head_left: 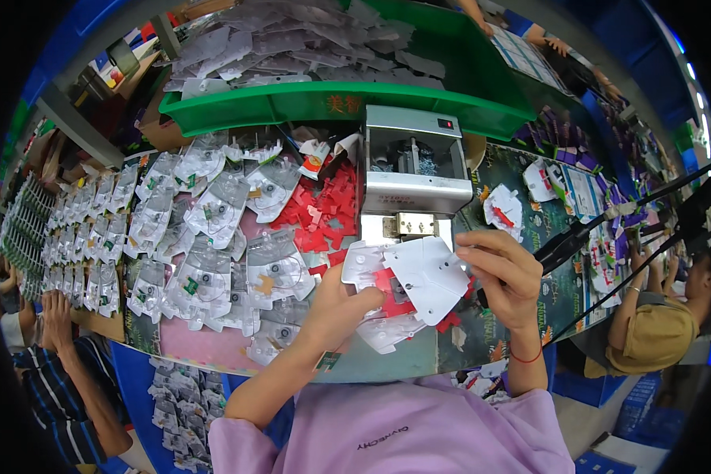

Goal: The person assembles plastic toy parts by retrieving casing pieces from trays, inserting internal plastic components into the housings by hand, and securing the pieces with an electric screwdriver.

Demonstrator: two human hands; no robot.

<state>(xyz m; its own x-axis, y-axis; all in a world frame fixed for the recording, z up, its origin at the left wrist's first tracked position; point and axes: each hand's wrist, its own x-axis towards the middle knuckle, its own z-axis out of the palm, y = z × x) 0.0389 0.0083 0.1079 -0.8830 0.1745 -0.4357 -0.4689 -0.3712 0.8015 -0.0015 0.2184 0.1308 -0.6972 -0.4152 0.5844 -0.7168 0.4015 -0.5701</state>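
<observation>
My left hand (336, 316) is closed on the left side of a translucent plastic housing (361, 265) with red pieces in it. A smooth white plastic panel (428, 278) with small holes lies tilted over the housing. My right hand (504, 276) has its fingertips pinched at the panel's upper right corner. A black corded tool (561, 249), like an electric screwdriver, runs behind my right hand; whether the palm grips it is hidden. Just beyond the parts stands a metal screw feeder (415, 162) with small screws behind its window. Another clear housing (387, 332) lies under the held parts.
Many clear housings (213, 205) cover the table to the left. Loose red plastic pieces (320, 207) lie beside the feeder. A green bin (272, 103) of white panels stands at the back. Other people work nearby, one person's hand (56, 320) at left.
</observation>
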